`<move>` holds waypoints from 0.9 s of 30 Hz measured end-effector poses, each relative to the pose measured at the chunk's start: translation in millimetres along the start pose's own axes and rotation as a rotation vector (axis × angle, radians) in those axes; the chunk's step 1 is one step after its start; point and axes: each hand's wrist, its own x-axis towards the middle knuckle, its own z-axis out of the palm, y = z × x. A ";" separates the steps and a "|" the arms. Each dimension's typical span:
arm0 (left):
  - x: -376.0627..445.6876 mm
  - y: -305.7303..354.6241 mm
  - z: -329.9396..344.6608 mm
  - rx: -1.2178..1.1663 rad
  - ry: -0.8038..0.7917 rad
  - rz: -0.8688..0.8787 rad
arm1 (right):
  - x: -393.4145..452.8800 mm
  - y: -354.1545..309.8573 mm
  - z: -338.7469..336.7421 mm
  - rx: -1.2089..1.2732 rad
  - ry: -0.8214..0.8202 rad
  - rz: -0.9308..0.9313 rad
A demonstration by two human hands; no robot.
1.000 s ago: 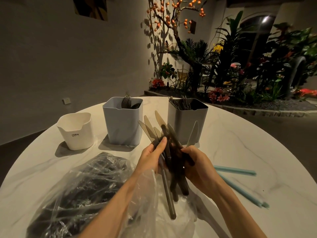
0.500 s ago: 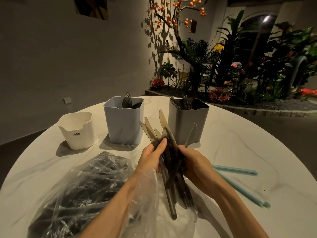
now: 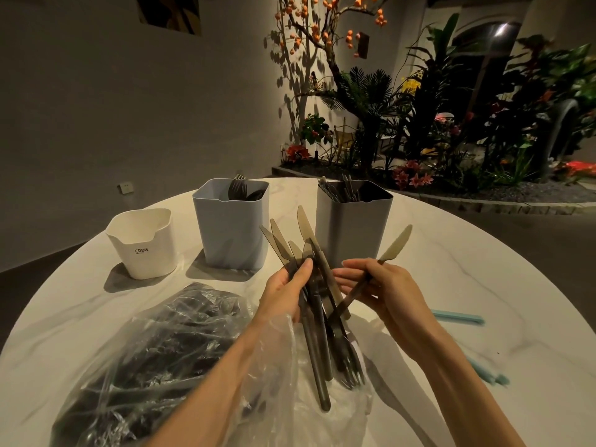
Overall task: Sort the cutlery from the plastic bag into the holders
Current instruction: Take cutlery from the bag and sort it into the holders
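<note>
My left hand (image 3: 285, 293) grips a bundle of dark translucent plastic cutlery (image 3: 314, 304), mostly knives with blades up and a fork hanging tines down. My right hand (image 3: 383, 287) pinches a single knife (image 3: 392, 250) by its handle, pulled a little to the right of the bundle. A clear plastic bag (image 3: 154, 359) with more dark cutlery lies at the lower left under my left forearm. Behind stand three holders: a white one (image 3: 142, 250), a light blue one (image 3: 230, 230) with forks, and a grey one (image 3: 351, 227) with cutlery.
The round white marble table (image 3: 483, 259) carries two light blue sticks at the right, one (image 3: 458, 317) near my right wrist and one (image 3: 487, 374) closer to the edge. Plants and a flower bed lie beyond the table's far side.
My right hand has drawn one knife out of the bundle and moved it rightwards. The left hand keeps hold of the remaining cutlery.
</note>
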 end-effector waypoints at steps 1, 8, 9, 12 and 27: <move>-0.1 0.0 0.2 0.004 0.007 -0.005 | 0.9 -0.4 -1.8 0.048 0.027 -0.008; -0.9 -2.4 1.6 -0.017 -0.030 0.001 | 2.4 3.7 -6.1 -0.024 0.184 -0.037; -0.7 -1.9 1.2 -0.019 -0.028 -0.001 | 0.8 5.6 -1.8 -0.149 0.144 -0.030; -1.4 -1.2 0.9 -0.002 -0.053 -0.013 | -3.2 13.0 12.0 -0.414 -0.001 -0.006; 0.3 6.3 -7.3 -0.366 -0.061 -0.041 | -1.2 8.5 -3.3 -0.089 -0.095 0.007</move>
